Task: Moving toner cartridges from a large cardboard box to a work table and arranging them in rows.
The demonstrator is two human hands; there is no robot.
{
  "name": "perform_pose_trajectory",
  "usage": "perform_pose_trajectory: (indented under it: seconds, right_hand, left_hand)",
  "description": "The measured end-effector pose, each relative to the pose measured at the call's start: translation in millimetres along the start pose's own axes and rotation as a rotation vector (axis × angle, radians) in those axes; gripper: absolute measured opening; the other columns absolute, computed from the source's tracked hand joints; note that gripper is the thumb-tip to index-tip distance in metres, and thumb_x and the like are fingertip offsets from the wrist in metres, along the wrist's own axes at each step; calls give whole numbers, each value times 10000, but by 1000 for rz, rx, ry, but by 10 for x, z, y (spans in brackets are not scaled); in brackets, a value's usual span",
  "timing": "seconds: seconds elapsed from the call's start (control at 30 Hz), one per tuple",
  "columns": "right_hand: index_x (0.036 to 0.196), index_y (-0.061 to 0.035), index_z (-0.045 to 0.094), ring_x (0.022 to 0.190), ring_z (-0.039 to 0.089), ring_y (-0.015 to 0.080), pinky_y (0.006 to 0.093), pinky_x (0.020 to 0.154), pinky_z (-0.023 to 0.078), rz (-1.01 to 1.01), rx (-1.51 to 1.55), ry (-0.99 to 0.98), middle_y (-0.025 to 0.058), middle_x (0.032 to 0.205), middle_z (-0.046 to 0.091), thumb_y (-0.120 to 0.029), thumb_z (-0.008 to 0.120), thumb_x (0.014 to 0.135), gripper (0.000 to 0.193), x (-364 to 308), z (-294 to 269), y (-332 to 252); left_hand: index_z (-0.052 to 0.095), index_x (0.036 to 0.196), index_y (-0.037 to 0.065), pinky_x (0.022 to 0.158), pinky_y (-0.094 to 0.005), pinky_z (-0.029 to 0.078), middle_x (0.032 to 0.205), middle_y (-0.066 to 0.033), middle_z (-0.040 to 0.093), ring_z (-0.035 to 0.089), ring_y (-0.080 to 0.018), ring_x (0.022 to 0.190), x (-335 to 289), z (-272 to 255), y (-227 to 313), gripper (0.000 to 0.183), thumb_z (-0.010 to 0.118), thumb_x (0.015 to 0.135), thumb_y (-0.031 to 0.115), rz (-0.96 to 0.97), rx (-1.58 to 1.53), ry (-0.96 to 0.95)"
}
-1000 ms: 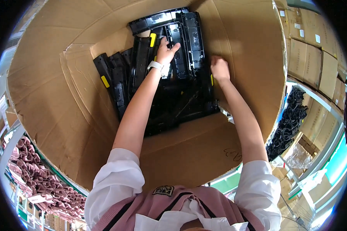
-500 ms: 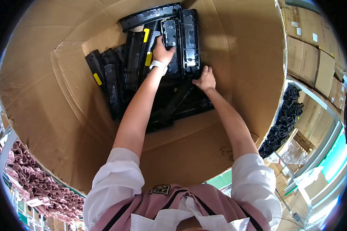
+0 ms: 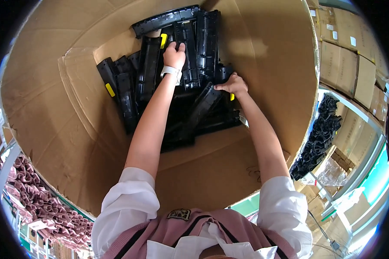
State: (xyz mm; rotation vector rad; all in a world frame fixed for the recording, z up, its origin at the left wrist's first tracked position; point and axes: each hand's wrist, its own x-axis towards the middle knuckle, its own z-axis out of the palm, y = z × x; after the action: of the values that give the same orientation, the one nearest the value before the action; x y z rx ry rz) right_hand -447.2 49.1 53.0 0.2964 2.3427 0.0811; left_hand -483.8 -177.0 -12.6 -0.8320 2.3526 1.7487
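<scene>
Long black channel-shaped plastic parts lie in a loose pile at the bottom of a large cardboard box (image 3: 281,86). My left hand (image 3: 175,57), with a white band at the wrist, is closed at the left edge of one upright-lying black plastic part (image 3: 186,64); its fingertips are partly hidden. My right hand (image 3: 235,85) grips a short visible end of another black plastic part (image 3: 223,74) by the box's right wall, its thumb stretched left. Beside that thumb, a slanting black part (image 3: 201,105) lies across others. Yellow stickers mark several parts, including one sticker (image 3: 164,41) near my left hand.
High box walls surround both forearms. Outside at the lower left hang many pink pieces (image 3: 43,203). To the right are a heap of black pieces (image 3: 322,134), stacked cartons (image 3: 345,64) and a metal rack (image 3: 354,103).
My left hand has shifted a little left, and the part beside it has turned slightly and moved left. Near my right hand, a part end and a yellow sticker have come into sight.
</scene>
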Motion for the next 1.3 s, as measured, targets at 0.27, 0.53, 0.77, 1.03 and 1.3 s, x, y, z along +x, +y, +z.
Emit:
perform_pose_trajectory:
  seconds: [0.27,0.53,0.77,1.03,1.3]
  right_hand:
    - [1018,3,536,869,634,387,442,756,529,-161,-43,154,232,905,647,-183,699,688,413,-382,-555,-95]
    - [996,9,387,682,633,431,507,641,526,-341,-26,620,272,701,620,-143,594,710,384,-444,-1198,-1083]
    - [1180,-73,461,913,625,369,468,789,502,-247,257,563,211,1014,624,-392,638,804,524,302,-845,-1346]
    - [1319,-34,387,1068,569,322,357,934,431,-182,649,296,183,1182,571,-270,737,738,717,322,-286,-797]
    - [1165,-65,566,991,584,184,310,887,434,-156,1238,-229,77,1089,633,-120,739,725,477,338,66,-602]
  left_hand:
    - [571,1118,-19,858,-432,481,1015,-244,626,601,-393,966,59,4,-130,397,598,803,222,85,229,-52]
    - [506,1198,-66,877,-416,472,1039,-294,596,585,-395,1002,-19,-155,-84,543,632,742,200,116,296,-161]
    - [462,1259,-27,909,-418,447,1109,-293,570,564,-405,1039,-165,-249,-106,574,639,769,215,9,156,-275]
    - [439,1271,-26,877,-397,464,1078,-257,600,588,-398,994,-159,-109,-119,563,632,787,188,-18,115,-216]
    - [151,1400,-43,1024,-348,337,1345,-262,379,416,-341,1236,-108,-8,-239,860,693,787,220,65,-193,-247]
